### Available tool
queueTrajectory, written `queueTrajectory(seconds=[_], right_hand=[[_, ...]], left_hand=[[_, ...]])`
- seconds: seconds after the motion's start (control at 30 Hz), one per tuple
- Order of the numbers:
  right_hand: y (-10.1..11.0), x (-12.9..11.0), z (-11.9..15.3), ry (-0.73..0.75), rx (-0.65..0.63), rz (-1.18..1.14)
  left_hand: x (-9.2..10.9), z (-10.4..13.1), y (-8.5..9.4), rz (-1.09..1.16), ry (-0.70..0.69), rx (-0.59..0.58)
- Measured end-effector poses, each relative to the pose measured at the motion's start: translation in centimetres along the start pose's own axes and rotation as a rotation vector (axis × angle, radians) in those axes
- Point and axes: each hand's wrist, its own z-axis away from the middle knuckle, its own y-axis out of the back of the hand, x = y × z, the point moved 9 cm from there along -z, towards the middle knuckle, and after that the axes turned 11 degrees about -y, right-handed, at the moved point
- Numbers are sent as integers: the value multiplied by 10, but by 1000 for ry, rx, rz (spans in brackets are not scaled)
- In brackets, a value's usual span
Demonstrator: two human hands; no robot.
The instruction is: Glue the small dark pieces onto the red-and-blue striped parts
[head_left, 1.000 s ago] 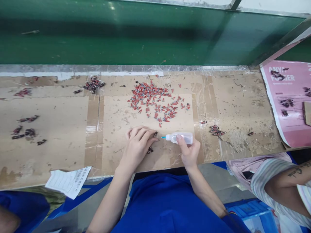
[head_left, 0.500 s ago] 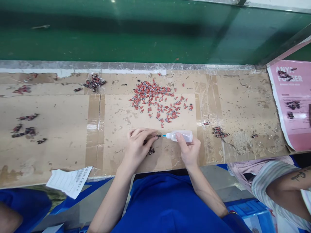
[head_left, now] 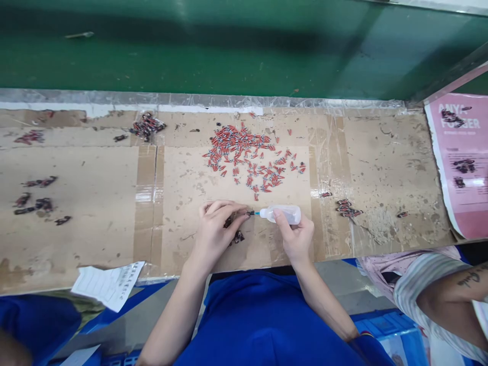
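Between thumb and fingers, my left hand (head_left: 218, 226) pinches a small dark part (head_left: 250, 213) whose tip pokes out to the right. Several more dark parts (head_left: 238, 237) lie under and beside that hand; its palm side hides some of them. My right hand (head_left: 298, 238) is closed around a clear squeeze bottle (head_left: 286, 214), lying on its side with the blue needle tip (head_left: 257, 213) pointing left. The needle tip is at the end of the pinched part; whether they touch is too small to tell. Beyond my hands spreads a pile of small red parts with metal ends (head_left: 236, 142).
Dark-and-red parts lie in clusters at the back left (head_left: 147, 127), the left (head_left: 43, 204) and the right (head_left: 346, 209). A paper slip (head_left: 109, 284) hangs over the front edge. A green panel (head_left: 229, 51) bounds the back. People sit on both sides; one person's arm (head_left: 453, 290) shows at right.
The bottle has shifted slightly left, bringing its needle tip up to the pinched part. My left hand stays nearly still. The view has turned a little.
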Motion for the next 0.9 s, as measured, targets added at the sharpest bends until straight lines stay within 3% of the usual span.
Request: queueTrajectory(seconds=[0.4,0.73,0.9], right_hand=[[1,2,-1,-18,11,45],[0,0,0,-32,-2,6],[9,4,-3,-22,42,-51]], left_hand=[[-4,0,-1,8,42,-3],[-1,1,1,-17,-2,24],[4,0,-4,-52,-74,22]])
